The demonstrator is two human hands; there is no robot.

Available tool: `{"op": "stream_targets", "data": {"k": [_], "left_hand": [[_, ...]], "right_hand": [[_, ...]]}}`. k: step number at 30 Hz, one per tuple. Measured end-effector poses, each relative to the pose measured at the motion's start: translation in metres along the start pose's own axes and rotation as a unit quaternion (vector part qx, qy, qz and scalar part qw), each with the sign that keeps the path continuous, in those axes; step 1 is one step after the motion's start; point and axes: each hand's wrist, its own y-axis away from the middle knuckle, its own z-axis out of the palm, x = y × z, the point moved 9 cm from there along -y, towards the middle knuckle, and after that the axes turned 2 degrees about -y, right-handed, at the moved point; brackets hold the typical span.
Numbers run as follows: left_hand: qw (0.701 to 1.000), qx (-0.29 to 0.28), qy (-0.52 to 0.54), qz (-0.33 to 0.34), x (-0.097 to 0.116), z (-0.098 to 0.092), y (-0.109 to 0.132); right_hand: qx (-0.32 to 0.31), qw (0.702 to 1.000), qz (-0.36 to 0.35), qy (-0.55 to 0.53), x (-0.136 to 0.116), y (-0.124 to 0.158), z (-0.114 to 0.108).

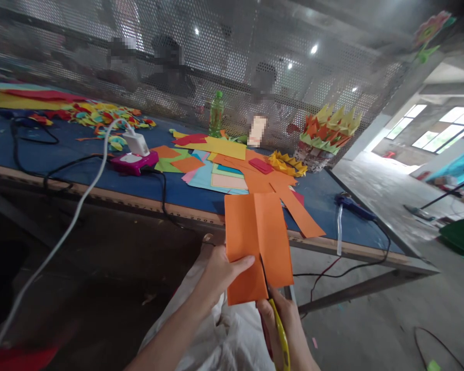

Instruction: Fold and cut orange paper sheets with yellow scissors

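Note:
My left hand (226,273) grips the left side of a sheet of orange paper (242,226), thumb on top and the other fingers hidden beneath. The sheet is held over my lap, just in front of the table edge. A slit runs up from its near edge, and the part to the right of it stands slightly apart. In my right hand (284,319) is a pair of scissors (280,330) with yellow handles. Their dark blades lie in the slit, pointing away from me.
On the blue table (197,198) lie coloured paper sheets (232,149), a magenta power adapter (133,162) with a white cable, and paper scraps (104,116). A green bottle (216,113), folded-paper basket (325,136) and blue glue gun (353,206) are farther off. Perforated metal (224,67) stands behind.

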Motion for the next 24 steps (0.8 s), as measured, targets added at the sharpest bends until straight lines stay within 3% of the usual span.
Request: {"op": "stream_targets", "data": {"k": [8,16,24], "left_hand": [[0.999,-0.002,0.038,0.009,0.011,-0.007,-0.005],[0.997,0.021,0.070,-0.002,0.003,-0.006,-0.011],[0.997,0.025,0.066,-0.014,0.003,-0.001,-0.005]], "right_hand": [[-0.018,1.000,-0.010,0.016,-0.001,0.003,0.001],[-0.043,0.998,-0.043,0.011,0.000,0.006,0.009],[-0.053,0.997,0.016,-0.052,0.013,0.010,0.019]]}}
